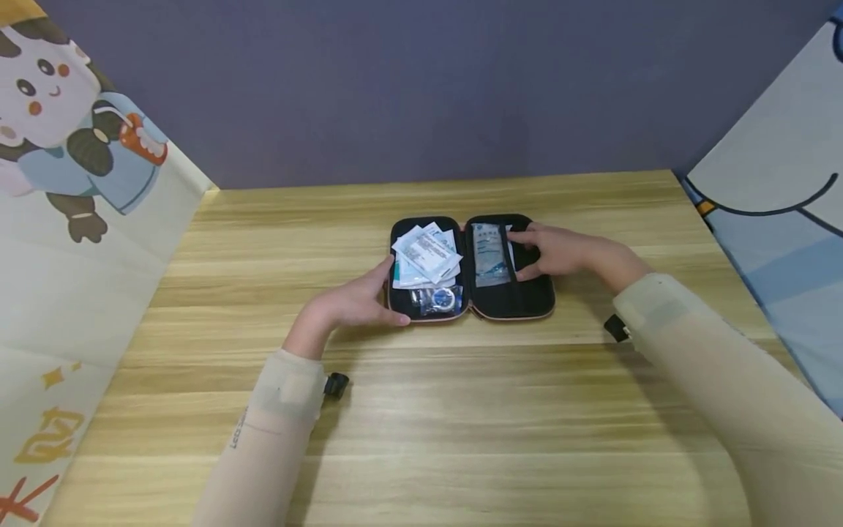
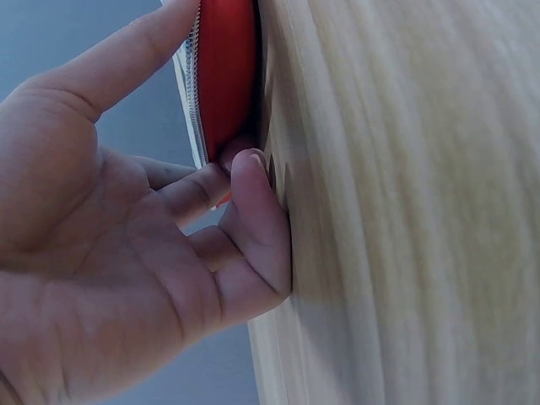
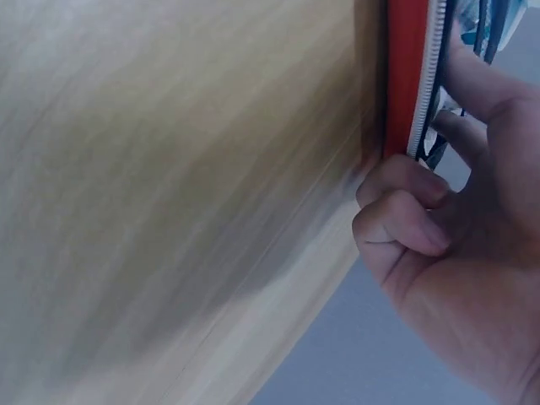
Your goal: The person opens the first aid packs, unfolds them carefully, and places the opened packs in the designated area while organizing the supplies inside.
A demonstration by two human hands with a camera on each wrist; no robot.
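A zip case point(image 1: 484, 301) lies unfolded on the table, black inside with a red outer shell. My left hand point(image 1: 356, 298) grips its left side, thumb at the front corner, fingers along the edge. Its left half holds white paper packets point(image 1: 429, 252) and a clear pouch with a round white-and-blue item point(image 1: 443, 299). A clear packet point(image 1: 490, 256) lies under a black strap point(image 1: 508, 252) in the right half. My right hand point(image 1: 560, 250) reaches over the right edge, thumb and forefinger apart at strap and packet, other fingers curled outside the shell point(image 3: 407, 76). I cannot tell whether it pinches the packet.
The wooden table point(image 1: 461, 417) extends around the case. A dark blue-grey panel point(image 1: 428, 95) stands behind it. Cartoon-printed panels rise at the left point(image 1: 59, 293) and right point(image 1: 777, 139). Each sleeved wrist carries a small black camera.
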